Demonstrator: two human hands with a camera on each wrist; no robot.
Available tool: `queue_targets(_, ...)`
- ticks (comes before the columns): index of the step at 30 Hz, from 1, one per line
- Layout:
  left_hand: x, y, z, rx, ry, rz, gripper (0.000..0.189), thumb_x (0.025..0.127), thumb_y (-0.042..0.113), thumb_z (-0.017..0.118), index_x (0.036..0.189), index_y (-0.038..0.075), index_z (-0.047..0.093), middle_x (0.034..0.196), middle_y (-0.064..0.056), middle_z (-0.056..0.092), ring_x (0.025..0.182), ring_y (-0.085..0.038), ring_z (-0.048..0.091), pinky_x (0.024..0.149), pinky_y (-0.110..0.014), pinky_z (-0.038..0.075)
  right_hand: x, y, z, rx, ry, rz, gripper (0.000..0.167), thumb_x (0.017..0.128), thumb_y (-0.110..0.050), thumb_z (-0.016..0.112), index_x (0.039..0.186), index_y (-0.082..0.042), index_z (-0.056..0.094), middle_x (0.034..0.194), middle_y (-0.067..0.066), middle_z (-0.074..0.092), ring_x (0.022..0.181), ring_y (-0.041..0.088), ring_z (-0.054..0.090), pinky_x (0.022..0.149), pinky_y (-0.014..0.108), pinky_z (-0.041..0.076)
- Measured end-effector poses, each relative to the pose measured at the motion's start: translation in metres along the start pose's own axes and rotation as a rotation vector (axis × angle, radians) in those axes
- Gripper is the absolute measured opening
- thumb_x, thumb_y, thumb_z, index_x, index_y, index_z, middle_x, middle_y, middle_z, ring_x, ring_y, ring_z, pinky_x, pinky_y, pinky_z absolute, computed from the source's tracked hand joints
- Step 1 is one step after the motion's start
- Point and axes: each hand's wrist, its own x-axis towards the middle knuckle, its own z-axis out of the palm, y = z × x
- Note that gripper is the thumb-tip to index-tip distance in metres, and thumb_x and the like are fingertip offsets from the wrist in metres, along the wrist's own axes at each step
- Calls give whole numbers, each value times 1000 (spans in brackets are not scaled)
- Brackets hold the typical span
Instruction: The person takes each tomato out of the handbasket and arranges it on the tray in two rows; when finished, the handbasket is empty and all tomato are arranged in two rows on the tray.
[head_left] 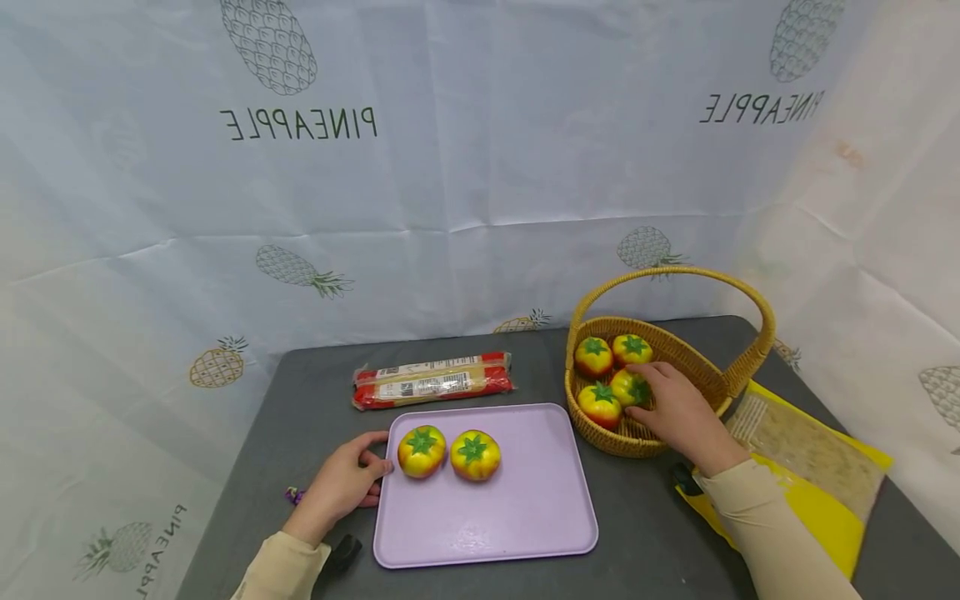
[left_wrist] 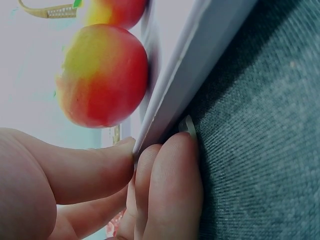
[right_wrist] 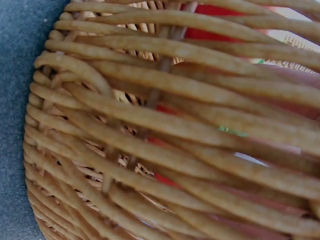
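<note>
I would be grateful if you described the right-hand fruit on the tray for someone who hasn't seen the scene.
On the dark table, find the lilac tray, left of the wicker basket. Toward its far side, look for a yellow fruit with a star-shaped green top. It sits nearer the basket than its look-alike neighbour, which lies closer to the tray's left edge.

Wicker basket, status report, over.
Left hand pinching rim of lilac tray. Right hand gripping tomato-like fruit inside wicker basket. Basket rim stands between that fruit and tray.
</note>
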Motion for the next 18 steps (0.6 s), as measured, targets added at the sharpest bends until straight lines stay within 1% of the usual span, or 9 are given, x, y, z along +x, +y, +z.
queue_targets(9, 0, 1, 0, 4, -5, -1, 54, 104, 15, 72, 155, 12, 56, 100, -11, 63, 69, -21, 64, 64, -35, 66, -1, 3, -1, -1, -9, 38, 70, 92, -22, 87, 151, 1, 57, 140, 34, 60, 125, 52, 62, 107, 69, 52)
queue_targets(13, 0, 1, 0, 4, -5, -4, 54, 104, 15, 71, 155, 12, 56, 100, -11, 63, 70, -22, 63, 64, -35, 66, -1, 5, -1, -4, -14, 47, 70, 93, -23, 86, 151, 0, 57, 138, 34, 61, 121, 50, 64, 103, 67, 55)
queue_targets(18, 0, 1, 0, 3, -5, -4, 53, 104, 14, 71, 155, 12, 56, 100, -11, 63, 70, -21, 63, 64, -35, 66, -2, 5, -4, -7, -7, 56, 69, 93, -27, 86, 150, 1, 58, 132, 33, 62, 112, 47, 67, 96, 65, 57)
